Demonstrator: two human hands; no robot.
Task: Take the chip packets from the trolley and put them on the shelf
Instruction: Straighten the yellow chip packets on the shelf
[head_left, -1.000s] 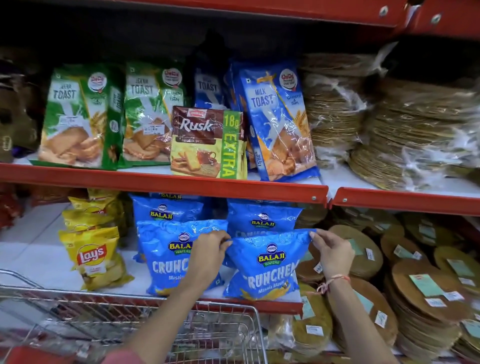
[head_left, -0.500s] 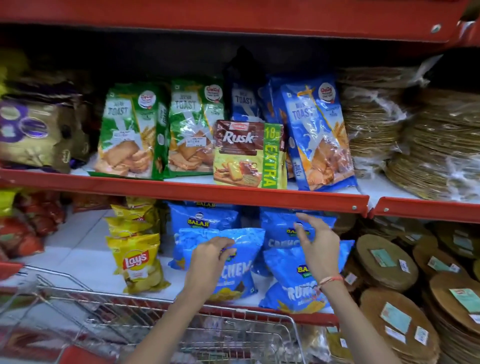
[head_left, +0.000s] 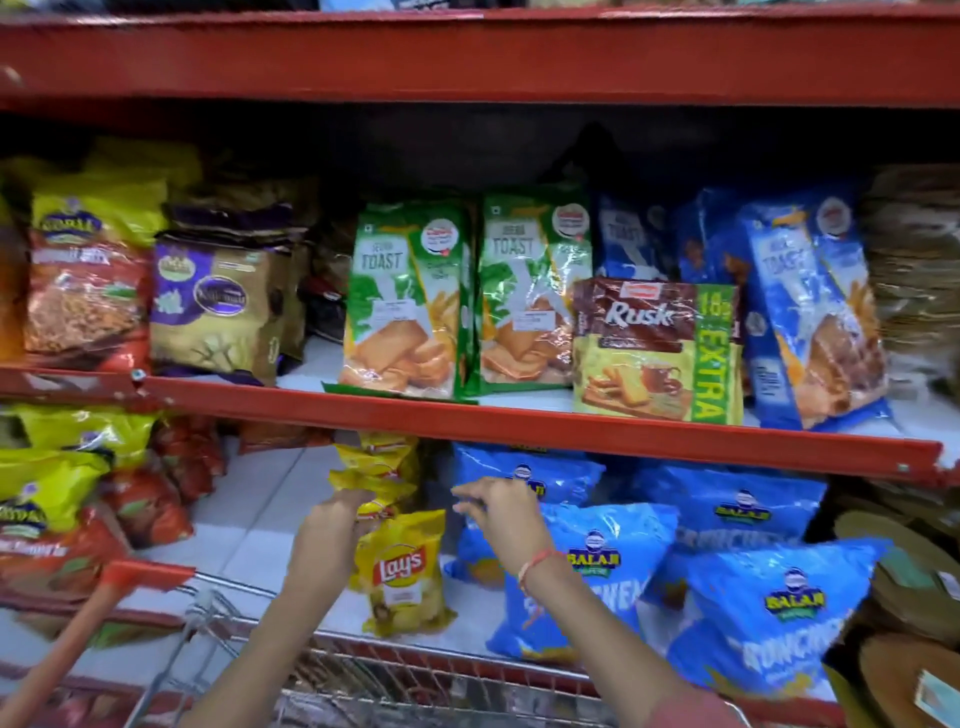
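Grocery shop, red shelves (head_left: 519, 421), snack packets (head_left: 402, 566), probably trolley (head_left: 363, 670)

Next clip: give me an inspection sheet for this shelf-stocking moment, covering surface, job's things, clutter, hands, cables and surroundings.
Surface: lower white shelf with a red front edge, bare patch at the left.
Job's things: yellow Lay's packets in a front-to-back row; blue Balaji packets beside them on the right.
Clutter: toast packs and a Rusk pack on the upper shelf.
Hands: left hand grips a Lay's packet top; right hand hovers at the blue packets, fingers loosely curled.
Cables: nothing seen.
Surroundings: wire trolley below, contents unclear; flat round stacks at the right.
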